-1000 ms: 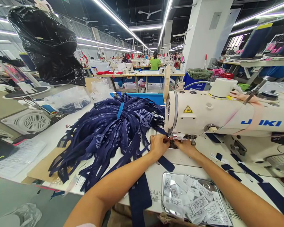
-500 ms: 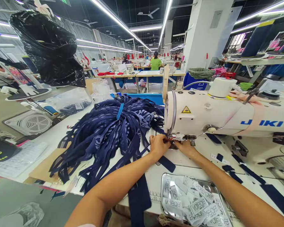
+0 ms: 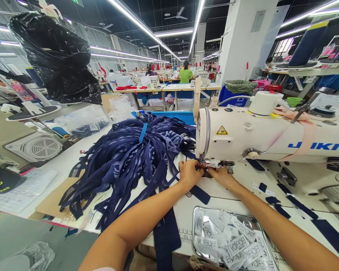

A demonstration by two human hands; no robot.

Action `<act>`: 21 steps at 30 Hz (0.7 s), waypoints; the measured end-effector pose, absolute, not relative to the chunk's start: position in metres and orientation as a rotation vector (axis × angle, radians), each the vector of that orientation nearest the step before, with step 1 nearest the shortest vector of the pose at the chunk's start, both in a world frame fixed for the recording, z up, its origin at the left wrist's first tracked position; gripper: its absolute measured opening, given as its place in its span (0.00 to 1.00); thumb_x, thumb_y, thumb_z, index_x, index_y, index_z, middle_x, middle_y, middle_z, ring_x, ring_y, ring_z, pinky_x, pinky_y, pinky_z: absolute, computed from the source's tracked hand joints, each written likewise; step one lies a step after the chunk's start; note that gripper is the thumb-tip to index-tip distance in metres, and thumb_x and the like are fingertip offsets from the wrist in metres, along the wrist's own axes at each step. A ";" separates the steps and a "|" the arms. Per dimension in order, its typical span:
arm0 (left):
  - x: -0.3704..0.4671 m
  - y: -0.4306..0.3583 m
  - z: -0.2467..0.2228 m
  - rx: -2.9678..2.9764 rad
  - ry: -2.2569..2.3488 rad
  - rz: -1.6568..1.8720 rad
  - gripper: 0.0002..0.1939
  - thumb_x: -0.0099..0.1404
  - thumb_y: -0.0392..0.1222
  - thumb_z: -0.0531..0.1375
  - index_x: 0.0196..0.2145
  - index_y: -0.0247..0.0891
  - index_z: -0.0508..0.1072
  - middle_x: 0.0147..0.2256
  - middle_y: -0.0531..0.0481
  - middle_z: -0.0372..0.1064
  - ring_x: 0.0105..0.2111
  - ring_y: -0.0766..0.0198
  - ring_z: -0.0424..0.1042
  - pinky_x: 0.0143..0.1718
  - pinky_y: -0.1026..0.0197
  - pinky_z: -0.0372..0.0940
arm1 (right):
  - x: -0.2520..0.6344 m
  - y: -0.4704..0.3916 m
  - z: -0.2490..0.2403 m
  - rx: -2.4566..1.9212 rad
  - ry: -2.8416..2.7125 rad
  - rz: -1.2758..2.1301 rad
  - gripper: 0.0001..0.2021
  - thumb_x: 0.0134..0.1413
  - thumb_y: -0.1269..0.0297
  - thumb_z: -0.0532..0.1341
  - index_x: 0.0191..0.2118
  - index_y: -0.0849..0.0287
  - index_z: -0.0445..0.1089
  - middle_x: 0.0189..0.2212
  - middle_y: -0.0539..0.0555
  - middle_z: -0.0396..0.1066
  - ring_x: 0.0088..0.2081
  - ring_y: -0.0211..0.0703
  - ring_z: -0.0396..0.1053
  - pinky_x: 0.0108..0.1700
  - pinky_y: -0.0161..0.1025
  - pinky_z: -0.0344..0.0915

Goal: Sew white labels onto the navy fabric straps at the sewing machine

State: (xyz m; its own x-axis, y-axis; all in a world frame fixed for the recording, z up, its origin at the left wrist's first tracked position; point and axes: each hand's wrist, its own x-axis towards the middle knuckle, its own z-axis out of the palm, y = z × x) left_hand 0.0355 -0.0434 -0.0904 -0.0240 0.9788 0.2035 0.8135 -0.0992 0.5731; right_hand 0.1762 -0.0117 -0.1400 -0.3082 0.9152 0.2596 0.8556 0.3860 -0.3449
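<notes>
Both hands work close together under the head of a white sewing machine [image 3: 237, 131]. My left hand [image 3: 190, 173] is closed, its fingers pinching dark navy fabric [image 3: 200, 194] beside the needle area. Just right of it, my right hand [image 3: 222, 176] is closed too, fingertips at the presser foot; what they pinch is too small and covered to make out. To the left lies a large heap of navy lace garment pieces [image 3: 130, 154], bound by a blue tie [image 3: 142, 133]. A metal tray [image 3: 194, 233] full of white printed labels [image 3: 237, 244] sits in front, between my forearms.
Navy strips [image 3: 302, 207] lie on the machine bed at right. A black plastic bag [image 3: 56, 56] covers a thread stand at upper left. Papers [image 3: 22, 190] rest on the left table edge. Farther off, a person in green [image 3: 185, 75] sits among other machines.
</notes>
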 end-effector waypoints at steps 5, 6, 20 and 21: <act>0.035 -0.043 -0.092 1.983 1.891 0.826 0.03 0.52 0.36 0.58 0.25 0.38 0.73 0.27 0.52 0.72 0.33 0.60 0.69 0.41 0.55 0.54 | 0.177 -0.015 -0.141 -1.554 -2.259 0.136 0.16 0.53 0.72 0.45 0.31 0.54 0.70 0.21 0.56 0.67 0.31 0.47 0.67 0.38 0.45 0.63; 0.035 -0.043 -0.091 1.983 1.893 0.824 0.03 0.52 0.36 0.58 0.25 0.38 0.73 0.27 0.52 0.72 0.33 0.60 0.69 0.41 0.56 0.54 | 0.177 -0.015 -0.142 -1.556 -2.261 0.130 0.17 0.53 0.73 0.45 0.30 0.54 0.70 0.21 0.56 0.67 0.31 0.48 0.67 0.38 0.46 0.63; 0.036 -0.044 -0.089 1.949 1.881 0.850 0.04 0.52 0.34 0.58 0.24 0.39 0.73 0.26 0.53 0.72 0.32 0.61 0.69 0.42 0.56 0.54 | 0.178 -0.010 -0.148 -1.497 -2.173 0.252 0.11 0.58 0.60 0.51 0.37 0.58 0.68 0.27 0.51 0.69 0.31 0.40 0.67 0.35 0.41 0.65; 0.036 -0.044 -0.089 1.948 1.879 0.854 0.04 0.52 0.34 0.58 0.25 0.39 0.73 0.26 0.53 0.72 0.32 0.61 0.69 0.42 0.56 0.54 | 0.179 -0.010 -0.148 -1.489 -2.158 0.263 0.11 0.58 0.61 0.50 0.36 0.56 0.69 0.23 0.51 0.68 0.30 0.41 0.68 0.34 0.40 0.65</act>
State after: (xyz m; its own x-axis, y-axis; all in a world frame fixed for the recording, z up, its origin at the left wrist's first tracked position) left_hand 0.0360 -0.0440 -0.0891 -0.0334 0.9780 0.2057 0.7984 -0.0977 0.5941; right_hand 0.1786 -0.0100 -0.1480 -0.2760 0.9158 0.2918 0.8190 0.3830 -0.4273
